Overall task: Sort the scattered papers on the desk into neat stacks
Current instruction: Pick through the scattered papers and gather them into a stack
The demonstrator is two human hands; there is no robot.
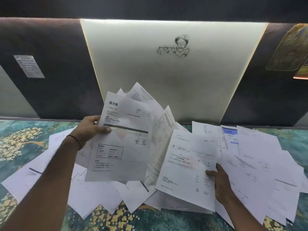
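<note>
I see a fanned sheaf [120, 139] of printed sheets raised at centre frame, a second bundle [185, 164], perhaps several pages, tilted right of it, and loose papers [266, 164] scattered beneath.

We see a dark wall [50, 47] across the top, with a lit cream panel [150, 75] at centre bearing a line drawing [174, 46] of a flute player. A white label [29, 66] hangs upper left, a gilt picture [288, 49] upper right. Lower left, the desk [20, 144] shows teal with golden blossoms.

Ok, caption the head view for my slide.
Left hand holds a fanned bundle of papers while right hand grips a second sheaf over the paper-strewn desk.
</note>
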